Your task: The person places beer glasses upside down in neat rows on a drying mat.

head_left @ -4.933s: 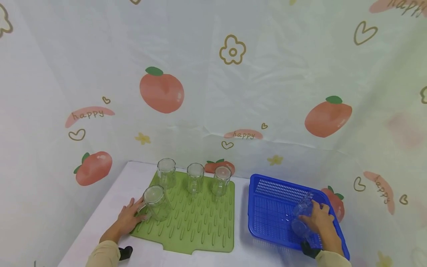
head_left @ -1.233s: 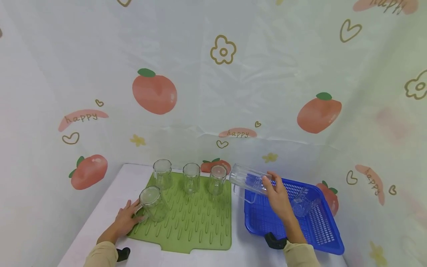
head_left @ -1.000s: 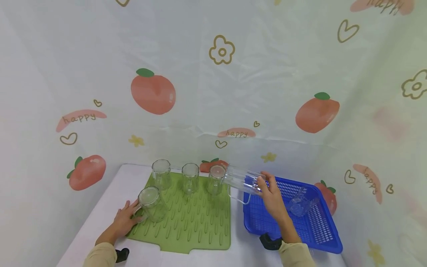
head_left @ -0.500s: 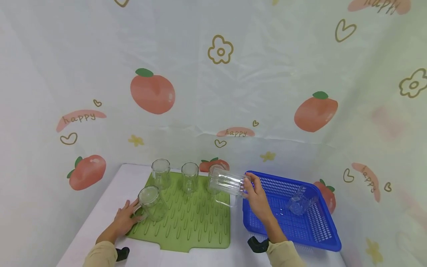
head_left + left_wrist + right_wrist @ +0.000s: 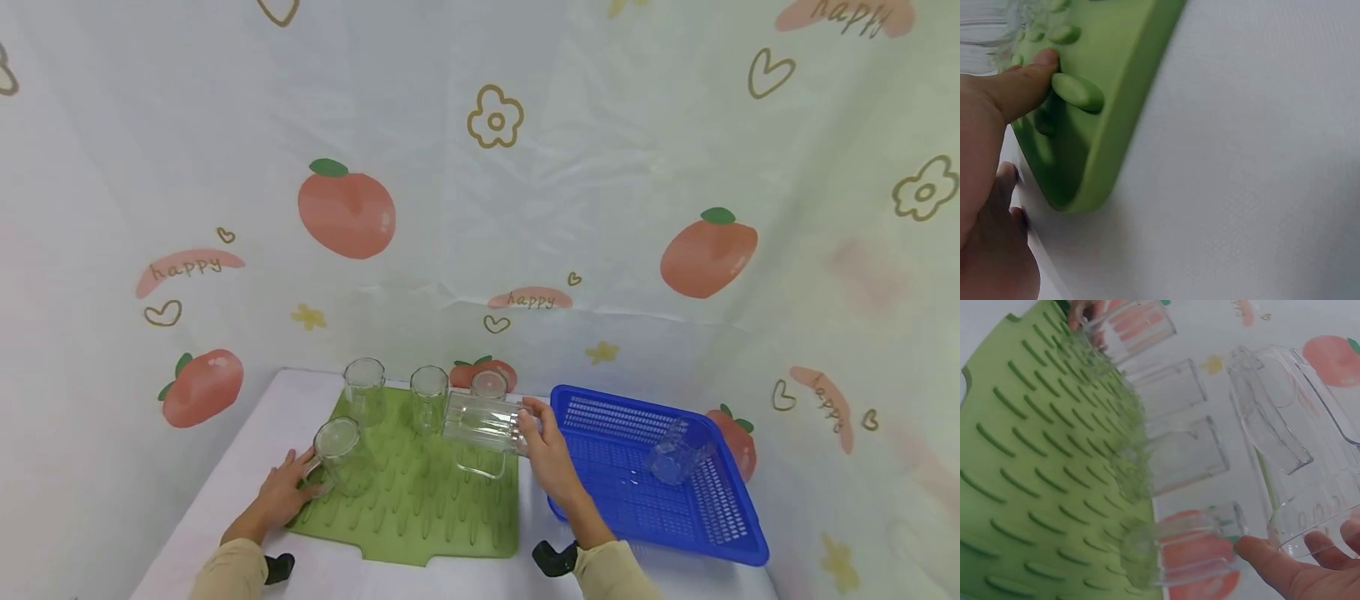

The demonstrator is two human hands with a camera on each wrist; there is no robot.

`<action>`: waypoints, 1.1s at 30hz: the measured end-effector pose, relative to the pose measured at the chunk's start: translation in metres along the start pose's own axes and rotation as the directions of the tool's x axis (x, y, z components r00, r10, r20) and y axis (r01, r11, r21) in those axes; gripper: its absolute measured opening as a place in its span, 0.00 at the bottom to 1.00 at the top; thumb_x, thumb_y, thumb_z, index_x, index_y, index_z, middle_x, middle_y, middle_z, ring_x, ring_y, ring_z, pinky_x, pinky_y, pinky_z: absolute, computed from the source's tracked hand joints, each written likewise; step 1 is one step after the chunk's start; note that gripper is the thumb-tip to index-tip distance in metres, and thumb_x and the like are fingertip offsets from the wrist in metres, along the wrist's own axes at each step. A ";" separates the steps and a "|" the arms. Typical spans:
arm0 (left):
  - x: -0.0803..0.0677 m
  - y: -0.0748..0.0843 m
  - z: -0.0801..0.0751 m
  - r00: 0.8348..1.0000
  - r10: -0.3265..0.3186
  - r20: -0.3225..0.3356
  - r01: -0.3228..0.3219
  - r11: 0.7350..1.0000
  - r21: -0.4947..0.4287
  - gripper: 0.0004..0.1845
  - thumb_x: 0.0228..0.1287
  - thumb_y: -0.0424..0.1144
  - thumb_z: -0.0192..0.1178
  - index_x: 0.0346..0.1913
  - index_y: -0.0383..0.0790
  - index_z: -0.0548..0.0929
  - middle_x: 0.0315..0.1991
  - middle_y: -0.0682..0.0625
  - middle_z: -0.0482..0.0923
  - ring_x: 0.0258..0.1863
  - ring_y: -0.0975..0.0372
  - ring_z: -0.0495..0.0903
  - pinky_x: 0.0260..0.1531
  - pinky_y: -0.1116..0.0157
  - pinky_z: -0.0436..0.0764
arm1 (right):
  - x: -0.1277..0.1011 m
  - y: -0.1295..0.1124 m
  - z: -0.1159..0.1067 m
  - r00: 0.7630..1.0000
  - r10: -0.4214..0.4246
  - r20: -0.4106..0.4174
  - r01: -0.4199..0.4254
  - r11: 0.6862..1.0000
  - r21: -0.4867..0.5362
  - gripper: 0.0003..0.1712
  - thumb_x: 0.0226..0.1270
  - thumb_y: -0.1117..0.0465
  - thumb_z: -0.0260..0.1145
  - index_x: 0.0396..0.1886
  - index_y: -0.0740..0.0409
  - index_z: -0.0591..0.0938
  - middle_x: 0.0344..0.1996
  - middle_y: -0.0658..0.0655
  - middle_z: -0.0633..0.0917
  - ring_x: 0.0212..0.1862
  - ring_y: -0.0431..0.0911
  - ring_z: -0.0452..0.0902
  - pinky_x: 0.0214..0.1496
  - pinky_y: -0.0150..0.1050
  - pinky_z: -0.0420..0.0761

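My right hand [image 5: 551, 457] grips one end of a clear glass mug [image 5: 483, 421] held sideways over the green drying mat [image 5: 420, 529]. Its handle [image 5: 480, 473] hangs downward. The right wrist view shows the held glass mug [image 5: 1310, 456] large, with fingertips [image 5: 1260, 550] at its end. My left hand [image 5: 281, 492] rests at the mat's left edge, its thumb [image 5: 1032, 78] on the mat's ridges and other fingers on the table beside it. Close to that hand stands another mug [image 5: 345, 458]. Behind, a row holds three more: left [image 5: 365, 396], middle [image 5: 429, 400] and right [image 5: 489, 383], the last partly hidden.
To the right, a blue plastic basket [image 5: 637, 537] stands on the white table [image 5: 536, 508], with clear glassware [image 5: 675, 454] lying in it. A white curtain [image 5: 600, 167] printed with fruit hangs behind the table.
My right hand has taken a glass mug out of the blue basket and carried it left, over the mat. The left hand has stayed at the mat's left edge.
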State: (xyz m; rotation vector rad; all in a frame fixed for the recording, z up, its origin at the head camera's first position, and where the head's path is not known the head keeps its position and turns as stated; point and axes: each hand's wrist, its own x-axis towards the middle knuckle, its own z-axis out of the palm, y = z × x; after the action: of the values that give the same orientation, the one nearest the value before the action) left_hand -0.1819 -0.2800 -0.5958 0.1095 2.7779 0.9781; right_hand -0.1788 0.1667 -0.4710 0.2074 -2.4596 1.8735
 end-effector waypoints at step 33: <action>-0.023 0.039 -0.041 0.921 -0.118 -0.372 0.076 0.989 -0.125 0.29 0.83 0.48 0.43 0.77 0.36 0.63 0.76 0.29 0.60 0.75 0.31 0.58 0.70 0.33 0.61 | -0.005 0.026 0.045 0.996 0.063 0.064 -0.068 0.994 0.086 0.30 0.85 0.47 0.45 0.73 0.63 0.62 0.64 0.69 0.72 0.57 0.55 0.80 0.50 0.42 0.86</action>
State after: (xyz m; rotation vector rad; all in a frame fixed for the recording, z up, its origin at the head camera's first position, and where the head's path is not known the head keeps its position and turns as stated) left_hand -0.1676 -0.2780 -0.5370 -0.2597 3.0234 1.2362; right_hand -0.1755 0.1311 -0.5085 0.1920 -2.4536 2.0338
